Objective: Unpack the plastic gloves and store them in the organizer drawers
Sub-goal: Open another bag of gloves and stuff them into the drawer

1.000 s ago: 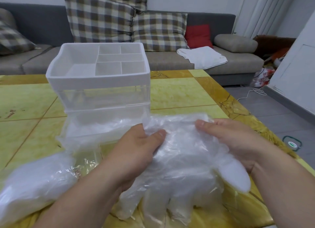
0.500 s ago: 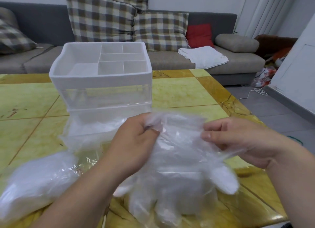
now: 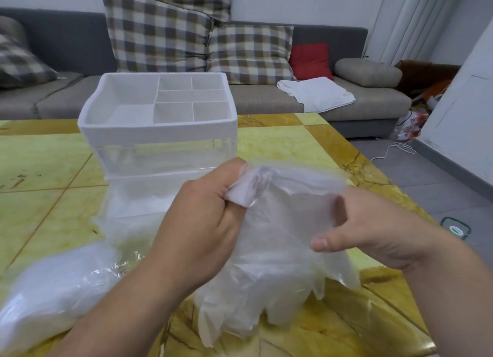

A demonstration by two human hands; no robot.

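Yellow-green marble table point(image 3: 40, 196) is filling the foreground, with a grey sofa point(image 3: 266, 100) sitting behind it, carrying plaid cushions point(image 3: 157, 36), a red cushion point(image 3: 310, 60) and a white cloth point(image 3: 317, 92). And front and centre, a wad of clear gloves point(image 3: 274, 263) is being held up just above the table, glove fingers dangling down toward the near edge. The left hand point(image 3: 202, 228) is pinching the top corner of the gloves, bunching the cuff between thumb and curled fingers. The right hand point(image 3: 373, 231) is gripping the opposite side, thumb lying in front of the plastic and fingers showing through from behind it. Just beyond the hands, the white organizer point(image 3: 160, 132) is standing upright on the table, its divided top tray facing up and its clear drawers underneath. More crumpled clear plastic is lying at the foot of the organizer; whether it is sitting inside a pulled-out drawer is too blurred to call. Off to the left, a bag point(image 3: 53, 290) of white plastic is resting on the table beside the left forearm.
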